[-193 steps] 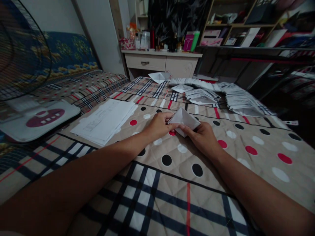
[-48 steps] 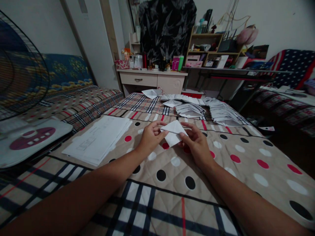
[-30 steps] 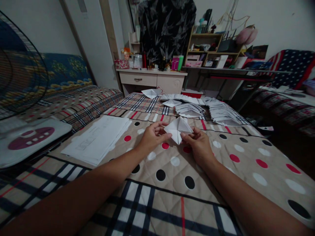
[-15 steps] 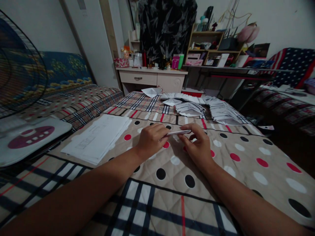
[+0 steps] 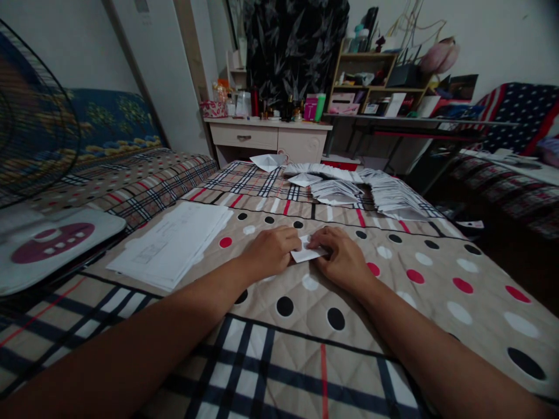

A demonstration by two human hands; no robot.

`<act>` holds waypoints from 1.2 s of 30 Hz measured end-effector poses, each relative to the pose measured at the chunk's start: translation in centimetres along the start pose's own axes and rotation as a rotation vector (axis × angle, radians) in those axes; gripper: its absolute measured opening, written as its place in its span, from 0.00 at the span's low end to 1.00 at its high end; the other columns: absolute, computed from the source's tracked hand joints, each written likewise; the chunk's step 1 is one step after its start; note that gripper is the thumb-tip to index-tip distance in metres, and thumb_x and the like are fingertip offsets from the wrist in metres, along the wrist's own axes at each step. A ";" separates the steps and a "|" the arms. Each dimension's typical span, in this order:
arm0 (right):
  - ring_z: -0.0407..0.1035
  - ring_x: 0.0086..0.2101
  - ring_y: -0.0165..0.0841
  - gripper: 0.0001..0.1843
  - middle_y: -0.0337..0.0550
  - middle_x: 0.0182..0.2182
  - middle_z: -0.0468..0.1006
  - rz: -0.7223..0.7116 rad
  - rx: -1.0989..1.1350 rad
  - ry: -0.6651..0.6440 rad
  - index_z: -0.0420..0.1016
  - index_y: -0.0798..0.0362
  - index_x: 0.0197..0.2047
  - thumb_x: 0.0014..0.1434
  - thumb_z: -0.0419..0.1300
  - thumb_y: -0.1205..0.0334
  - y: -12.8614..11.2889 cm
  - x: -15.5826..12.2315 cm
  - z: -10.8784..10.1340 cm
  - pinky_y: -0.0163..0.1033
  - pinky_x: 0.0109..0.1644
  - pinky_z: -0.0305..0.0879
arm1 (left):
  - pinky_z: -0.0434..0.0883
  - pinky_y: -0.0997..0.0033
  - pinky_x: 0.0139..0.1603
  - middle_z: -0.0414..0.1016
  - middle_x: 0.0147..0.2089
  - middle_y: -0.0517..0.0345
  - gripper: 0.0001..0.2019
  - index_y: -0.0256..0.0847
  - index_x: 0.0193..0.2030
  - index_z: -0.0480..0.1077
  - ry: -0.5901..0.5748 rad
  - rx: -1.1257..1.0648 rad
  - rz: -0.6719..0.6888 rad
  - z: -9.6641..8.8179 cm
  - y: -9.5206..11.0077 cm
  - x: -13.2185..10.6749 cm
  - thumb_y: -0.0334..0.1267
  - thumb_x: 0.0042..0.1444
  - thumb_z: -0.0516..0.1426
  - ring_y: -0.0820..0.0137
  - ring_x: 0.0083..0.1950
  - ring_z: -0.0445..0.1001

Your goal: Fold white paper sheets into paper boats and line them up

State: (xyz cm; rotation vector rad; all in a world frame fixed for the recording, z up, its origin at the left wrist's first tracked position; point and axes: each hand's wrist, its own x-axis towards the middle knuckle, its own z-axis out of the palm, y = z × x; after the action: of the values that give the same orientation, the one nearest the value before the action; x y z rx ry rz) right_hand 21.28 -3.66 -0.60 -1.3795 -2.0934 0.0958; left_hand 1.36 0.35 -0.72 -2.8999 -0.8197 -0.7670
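A small piece of folded white paper (image 5: 307,252) is held between my two hands, just over the dotted bedspread (image 5: 349,299). My left hand (image 5: 273,250) has its fingers closed on the paper's left edge. On the other side, my right hand (image 5: 343,253) grips it with bent fingers, the thumb tucked near the lower edge. Parts of the paper are hidden under the fingers. To the left lies a stack of printed white sheets (image 5: 174,244). Beyond my hands stand rows of folded papers (image 5: 397,195) and a smaller bunch of folded papers (image 5: 335,191).
A fan (image 5: 37,116) with a white base (image 5: 100,224) stands at the left edge. At the far end are a white dresser (image 5: 257,138) and a wooden shelf (image 5: 367,58) full of small items. Another bed (image 5: 493,189) is at the right.
The folded paper has turned from edge-on to showing its flat face and has come down towards the bedspread. My right-hand fingers have curled over it.
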 end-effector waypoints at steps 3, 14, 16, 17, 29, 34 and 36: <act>0.67 0.42 0.40 0.11 0.46 0.39 0.76 -0.031 -0.117 -0.040 0.81 0.53 0.36 0.47 0.61 0.69 -1.0 -0.3 -0.7 0.41 0.44 0.62 | 0.69 0.67 0.45 0.75 0.38 0.56 0.09 0.39 0.35 0.75 -0.053 -0.230 -0.097 -0.3 -0.6 0.1 0.25 0.49 0.58 0.68 0.42 0.72; 0.69 0.37 0.37 0.13 0.46 0.37 0.76 -0.004 -0.342 -0.192 0.83 0.49 0.37 0.60 0.57 0.69 -2.7 -0.8 -0.8 0.38 0.34 0.59 | 0.70 0.70 0.42 0.78 0.36 0.55 0.03 0.38 0.34 0.79 -0.083 -0.659 -0.114 -0.2 -2.7 0.1 0.32 0.53 0.62 0.72 0.38 0.74; 0.69 0.37 0.38 0.12 0.46 0.36 0.77 -0.031 -0.347 -0.195 0.83 0.49 0.36 0.59 0.58 0.70 -2.6 -0.8 -0.8 0.39 0.34 0.59 | 0.69 0.71 0.40 0.77 0.34 0.56 0.04 0.39 0.33 0.78 -0.086 -0.624 -0.077 -0.4 -2.4 -0.1 0.30 0.54 0.61 0.73 0.36 0.74; 0.69 0.37 0.38 0.12 0.46 0.35 0.77 -0.047 -0.338 -0.193 0.83 0.48 0.35 0.58 0.58 0.71 -2.5 -0.8 -0.8 0.39 0.34 0.60 | 0.69 0.72 0.40 0.77 0.33 0.56 0.04 0.39 0.33 0.78 -0.098 -0.606 -0.055 -0.5 -2.3 -0.1 0.30 0.53 0.61 0.73 0.36 0.74; 0.69 0.31 0.33 0.09 0.43 0.31 0.76 0.160 -0.141 -0.112 0.77 0.53 0.27 0.59 0.60 0.64 -2.0 -0.5 -1.2 0.37 0.33 0.57 | 0.62 0.75 0.30 0.75 0.27 0.60 0.08 0.37 0.30 0.77 -0.058 -0.559 -0.313 0.2 -2.0 0.2 0.38 0.55 0.61 0.75 0.29 0.70; 0.69 0.28 0.33 0.08 0.42 0.28 0.78 0.355 -0.031 -0.047 0.77 0.53 0.30 0.57 0.62 0.58 -1.1 -0.3 -0.5 0.37 0.32 0.56 | 0.58 0.75 0.27 0.72 0.23 0.62 0.10 0.37 0.27 0.76 -0.028 -0.508 -0.464 0.8 -1.8 0.4 0.41 0.53 0.61 0.76 0.25 0.66; 0.69 0.29 0.34 0.09 0.43 0.29 0.78 0.355 -0.038 -0.047 0.77 0.53 0.29 0.58 0.61 0.58 -1.0 -0.2 -0.4 0.37 0.32 0.57 | 0.58 0.75 0.27 0.71 0.22 0.62 0.11 0.37 0.25 0.75 -0.027 -0.475 -0.486 0.8 -1.6 0.5 0.42 0.52 0.61 0.76 0.25 0.65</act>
State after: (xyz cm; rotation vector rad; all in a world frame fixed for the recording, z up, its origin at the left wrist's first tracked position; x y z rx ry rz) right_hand 20.73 -4.37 0.04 -1.7752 -1.8741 0.2368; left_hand 1.25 2.13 -1.31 -3.1392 -1.5758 -1.0875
